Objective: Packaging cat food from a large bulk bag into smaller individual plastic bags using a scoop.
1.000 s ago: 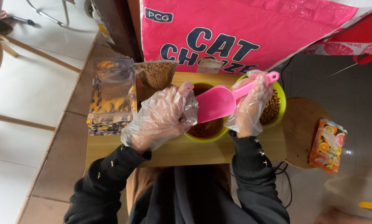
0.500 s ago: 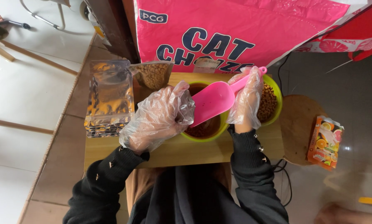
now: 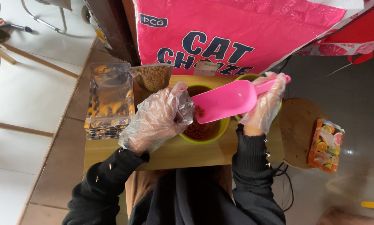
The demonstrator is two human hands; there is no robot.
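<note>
Presently, a pink scoop [image 3: 228,100] is gripped by the gloved right hand [image 3: 264,104] and tipped over a green bowl [image 3: 203,129] on the worktop [image 3: 174,152]; few pellets are left in it. The bowl's rim is clasped by the gloved left hand [image 3: 155,121], and the bowl is judged partly filled.

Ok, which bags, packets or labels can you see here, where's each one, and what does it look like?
Big pink bag: stands behind the wooden table, glossy, dark blue lettering, small white label at its base.
Clear pouch: lies at the table's left end, rectangular, shiny, by the left hand.
Open pouch of brown kibble: just right of the clear one.
Orange packet: on the floor at right, citrus-slice pictures.
</note>
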